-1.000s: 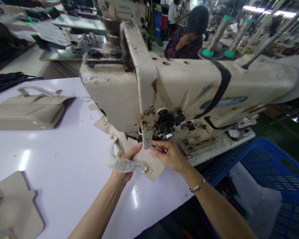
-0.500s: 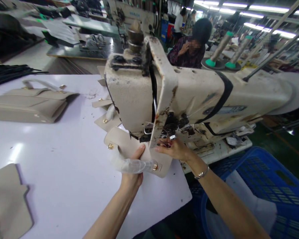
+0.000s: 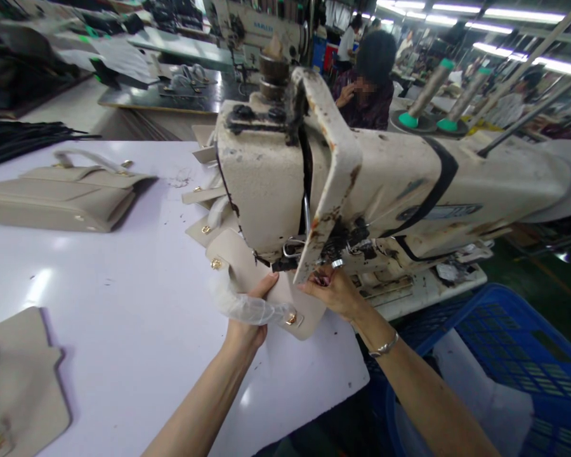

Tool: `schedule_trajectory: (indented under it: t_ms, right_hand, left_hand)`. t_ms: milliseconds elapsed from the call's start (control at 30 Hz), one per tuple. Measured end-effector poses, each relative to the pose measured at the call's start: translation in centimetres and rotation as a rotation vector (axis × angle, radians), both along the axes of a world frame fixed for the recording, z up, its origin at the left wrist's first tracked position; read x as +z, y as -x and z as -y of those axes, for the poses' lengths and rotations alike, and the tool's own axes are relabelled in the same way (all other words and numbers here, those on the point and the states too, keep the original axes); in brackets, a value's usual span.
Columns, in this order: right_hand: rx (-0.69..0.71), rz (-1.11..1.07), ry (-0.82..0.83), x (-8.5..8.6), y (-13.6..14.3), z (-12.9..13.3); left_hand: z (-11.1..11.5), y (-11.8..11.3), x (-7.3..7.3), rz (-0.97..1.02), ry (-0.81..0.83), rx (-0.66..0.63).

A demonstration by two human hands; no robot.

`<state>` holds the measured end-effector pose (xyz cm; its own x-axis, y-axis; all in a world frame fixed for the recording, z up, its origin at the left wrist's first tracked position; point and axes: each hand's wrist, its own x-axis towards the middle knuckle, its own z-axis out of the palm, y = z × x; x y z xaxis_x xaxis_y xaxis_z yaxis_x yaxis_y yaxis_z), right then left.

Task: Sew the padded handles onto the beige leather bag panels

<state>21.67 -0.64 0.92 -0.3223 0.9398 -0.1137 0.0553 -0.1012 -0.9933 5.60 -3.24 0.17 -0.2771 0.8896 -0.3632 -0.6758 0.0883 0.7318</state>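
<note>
A beige bag panel (image 3: pixel 242 261) lies under the head of an old cream sewing machine (image 3: pixel 266 184). Its carrying handle (image 3: pixel 245 308), wrapped in clear plastic film, is fixed by gold-coloured rings at both ends. My left hand (image 3: pixel 247 334) grips the panel, thumb on top beside the presser foot and fingers underneath, reaching beneath the handle. Closed fingers of my right hand (image 3: pixel 337 296) are at the panel's right side, just beneath the machine's needle area. Something small and dark with a pinkish tint shows in them, too hidden to name.
A beige handbag (image 3: pixel 52 197) lies on the white table (image 3: pixel 137 330) at left, with another beige panel (image 3: pixel 23 381) nearer me. More beige pieces (image 3: pixel 204 230) sit behind the machine head. A blue plastic basket (image 3: pixel 518 304) stands low at right. A person (image 3: pixel 368 82) sits beyond the machine.
The view has shifted slightly, so the machine appears a little farther right. The panel has turned slightly under the machine head, with my left hand still on it. My right hand stays near the needle.
</note>
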Motion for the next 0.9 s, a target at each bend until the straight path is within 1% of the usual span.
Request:
schedule_trajectory:
  t_ms: [233, 367, 500, 600, 700, 767, 900]
  right_hand:
    - [-0.085, 0.032, -0.082, 0.5, 1.0, 1.0]
    - [-0.125, 0.029, -0.127, 0.3, 1.7, 1.8]
    - [-0.194, 0.000, -0.100, -0.4, 2.8, 2.6]
    - [-0.269, -0.006, -0.073, -0.5, 3.7, 3.2]
    - [-0.327, 0.004, -0.059, -0.1, 4.4, 3.7]
    - [-0.346, -0.009, -0.054, 0.0, 4.7, 4.0]
    - [-0.376, -0.052, -0.002, -0.4, 4.8, 5.0]
  left_hand:
    - [-1.0, 1.4, -0.2, -0.041, 0.017, -0.075]
    - [-1.9, 2.5, 0.0, -0.064, -0.006, -0.165]
    - [-3.0, 3.5, 0.8, -0.072, 0.014, -0.251]
    - [-3.6, 4.1, 1.3, -0.073, 0.020, -0.302]
    - [-4.2, 4.6, 1.3, -0.084, 0.020, -0.365]
    - [-4.6, 4.8, 1.2, -0.091, 0.029, -0.384]
    - [-5.1, 5.0, 1.4, -0.126, 0.018, -0.394]
